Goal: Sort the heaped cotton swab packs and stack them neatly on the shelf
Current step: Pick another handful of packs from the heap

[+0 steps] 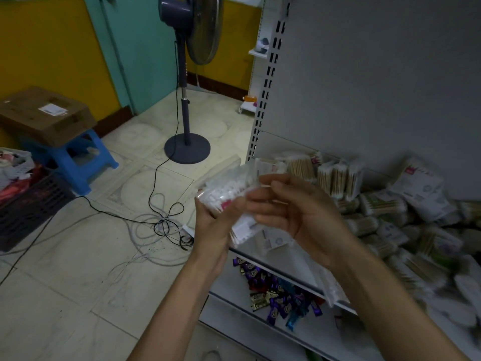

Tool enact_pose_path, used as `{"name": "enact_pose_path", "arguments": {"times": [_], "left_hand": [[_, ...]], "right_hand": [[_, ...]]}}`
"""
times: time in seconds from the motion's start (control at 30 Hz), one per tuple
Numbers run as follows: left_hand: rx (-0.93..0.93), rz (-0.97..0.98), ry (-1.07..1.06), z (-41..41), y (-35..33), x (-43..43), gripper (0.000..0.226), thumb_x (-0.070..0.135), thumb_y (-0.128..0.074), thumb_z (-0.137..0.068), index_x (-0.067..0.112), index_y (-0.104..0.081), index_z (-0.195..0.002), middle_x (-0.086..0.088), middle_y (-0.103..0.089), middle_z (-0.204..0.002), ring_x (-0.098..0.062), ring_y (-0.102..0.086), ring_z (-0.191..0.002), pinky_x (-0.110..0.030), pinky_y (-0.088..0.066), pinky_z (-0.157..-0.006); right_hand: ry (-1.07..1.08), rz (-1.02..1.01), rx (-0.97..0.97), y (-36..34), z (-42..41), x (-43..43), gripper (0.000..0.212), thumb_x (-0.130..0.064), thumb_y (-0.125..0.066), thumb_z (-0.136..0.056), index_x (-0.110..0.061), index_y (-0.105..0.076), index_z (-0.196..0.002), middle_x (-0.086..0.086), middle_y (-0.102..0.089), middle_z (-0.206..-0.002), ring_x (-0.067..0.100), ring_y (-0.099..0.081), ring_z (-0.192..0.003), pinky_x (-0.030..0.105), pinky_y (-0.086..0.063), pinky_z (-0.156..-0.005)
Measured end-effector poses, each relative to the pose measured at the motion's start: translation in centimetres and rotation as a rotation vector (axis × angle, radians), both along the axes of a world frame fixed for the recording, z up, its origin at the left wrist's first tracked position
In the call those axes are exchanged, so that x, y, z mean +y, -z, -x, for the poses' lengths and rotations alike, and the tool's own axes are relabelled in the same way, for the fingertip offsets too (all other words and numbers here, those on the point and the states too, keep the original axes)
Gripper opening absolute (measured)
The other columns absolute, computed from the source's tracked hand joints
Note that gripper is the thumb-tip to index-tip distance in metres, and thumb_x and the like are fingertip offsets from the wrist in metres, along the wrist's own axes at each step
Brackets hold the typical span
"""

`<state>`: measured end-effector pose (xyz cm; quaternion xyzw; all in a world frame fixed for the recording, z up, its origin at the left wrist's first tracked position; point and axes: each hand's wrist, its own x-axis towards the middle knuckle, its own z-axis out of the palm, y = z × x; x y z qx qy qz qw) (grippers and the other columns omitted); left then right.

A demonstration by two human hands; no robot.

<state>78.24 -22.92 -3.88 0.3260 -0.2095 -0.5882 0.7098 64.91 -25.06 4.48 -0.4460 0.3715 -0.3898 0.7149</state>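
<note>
My left hand (pixel 212 225): palm up, in front of the shelf's left end, fingers and thumb curled round the held cotton swab packs (pixel 229 188) from below.
Held cotton swab packs: a small blurred bundle in clear wrap, white tips showing, lying slantwise across my left palm; its upper end sticks out past my left fingers (pixel 205 201) towards the shelf post.
My right hand (pixel 296 207): just right of the bundle, thumb on top, fingers slightly bent and a little apart, their tips at the bundle's right end. The blur keeps me from telling whether they pinch it or only touch it.
Heap of cotton swab packs (pixel 390 220): jumbled on the shelf (pixel 276 269), to the right of and behind my right hand, apart from my fingers.
Upright packs (pixel 338 178): a few standing at the back wall, wooden sticks visible, just beyond my right thumb.
Lower shelf: loose sweets in purple, blue and red wrappers (pixel 281 290), under my wrists.
Floor to the left: pedestal fan (pixel 187 74), tangled cables (pixel 161 220), cardboard box (pixel 44 113) sitting on a blue stool (pixel 75 162).
</note>
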Motion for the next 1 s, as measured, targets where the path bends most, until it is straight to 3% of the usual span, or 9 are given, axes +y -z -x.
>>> {"name": "enact_pose_path", "arguments": {"times": [0.1,0.23,0.33,0.43,0.53,0.63,0.8,0.9,1.0], "left_hand": [[0.152,-0.076,0.055,-0.7,0.0,0.1,0.053,0.022,-0.079,-0.062,0.005,-0.060,-0.109,-0.013,-0.069,-0.098,-0.024,-0.067,-0.087,-0.032,-0.058,-0.065],[0.340,-0.094,0.286,-0.1,-0.3,0.6,0.066,0.034,-0.085,-0.054,0.008,-0.069,-0.112,-0.016,-0.065,-0.112,-0.027,-0.065,-0.097,-0.042,-0.055,-0.086],[0.327,-0.030,0.453,1.1,-0.7,1.0,0.062,0.041,-0.087,-0.056,0.012,-0.073,-0.109,-0.014,-0.064,-0.119,-0.027,-0.064,-0.105,-0.042,-0.053,-0.087],[0.239,-0.042,0.528,1.4,-0.7,1.3,0.063,0.047,-0.090,-0.051,0.016,-0.076,-0.103,-0.013,-0.069,-0.116,-0.026,-0.069,-0.100,-0.042,-0.058,-0.074],[0.127,-0.142,0.445,1.2,-0.4,1.5,0.054,0.023,-0.089,-0.052,0.008,-0.071,-0.100,-0.018,-0.071,-0.105,-0.028,-0.071,-0.088,-0.041,-0.059,-0.069],[0.302,-0.142,0.295,0.8,0.1,1.4,0.041,0.007,-0.074,-0.060,0.006,-0.065,-0.100,-0.015,-0.072,-0.093,-0.024,-0.072,-0.080,-0.039,-0.059,-0.066],[0.423,-0.073,0.234,-0.1,0.3,1.3,0.069,0.010,-0.093,-0.030,0.002,-0.072,-0.095,-0.016,-0.069,-0.094,-0.026,-0.070,-0.084,-0.039,-0.056,-0.081],[0.461,-0.090,0.181,-0.7,0.2,1.2,0.089,0.007,-0.091,-0.027,0.005,-0.062,-0.112,-0.015,-0.070,-0.094,-0.027,-0.071,-0.084,-0.044,-0.060,-0.071],[0.455,-0.096,0.094,-2.6,0.8,0.8,0.120,0.010,-0.096,-0.023,0.008,-0.049,-0.134,-0.014,-0.068,-0.104,-0.026,-0.068,-0.093,-0.043,-0.054,-0.087]], "right_hand": [[0.347,0.269,0.216,0.9,0.7,-0.2,0.009,-0.012,-0.058,-0.091,-0.017,-0.065,-0.090,0.000,-0.070,-0.080,0.014,-0.067,-0.071,0.024,-0.053,-0.058],[0.218,0.457,0.434,2.8,-0.6,0.6,0.049,-0.057,-0.057,-0.081,-0.041,-0.049,-0.127,-0.021,-0.053,-0.127,-0.005,-0.053,-0.113,0.007,-0.047,-0.081],[0.206,0.584,0.501,3.9,-2.1,1.5,0.059,-0.061,-0.054,-0.078,-0.032,-0.052,-0.129,-0.013,-0.050,-0.132,0.000,-0.050,-0.119,0.021,-0.046,-0.096],[0.410,0.506,0.527,3.9,-2.4,0.7,0.036,-0.046,-0.057,-0.088,-0.024,-0.062,-0.117,-0.011,-0.062,-0.116,-0.001,-0.058,-0.104,0.030,-0.050,-0.092],[0.324,0.337,0.488,3.9,-1.6,-0.2,0.035,-0.040,-0.051,-0.096,-0.023,-0.060,-0.124,-0.006,-0.062,-0.123,0.007,-0.058,-0.113,0.039,-0.047,-0.100],[0.327,0.382,0.480,4.0,-1.0,1.5,0.049,-0.053,-0.050,-0.090,-0.027,-0.054,-0.131,-0.014,-0.058,-0.127,-0.003,-0.054,-0.114,0.022,-0.046,-0.097],[0.373,0.297,0.469,5.9,-1.4,4.5,0.033,-0.033,-0.075,-0.078,-0.023,-0.060,-0.106,-0.011,-0.067,-0.095,-0.003,-0.062,-0.082,0.017,-0.050,-0.069],[0.327,0.310,0.459,6.2,-1.6,5.1,0.020,-0.011,-0.074,-0.080,-0.023,-0.065,-0.093,-0.006,-0.071,-0.087,0.013,-0.066,-0.076,0.026,-0.055,-0.067],[0.438,0.270,0.420,5.3,0.1,4.9,0.014,-0.011,-0.070,-0.081,-0.018,-0.064,-0.091,-0.003,-0.070,-0.085,0.016,-0.067,-0.075,0.027,-0.057,-0.063]]}}
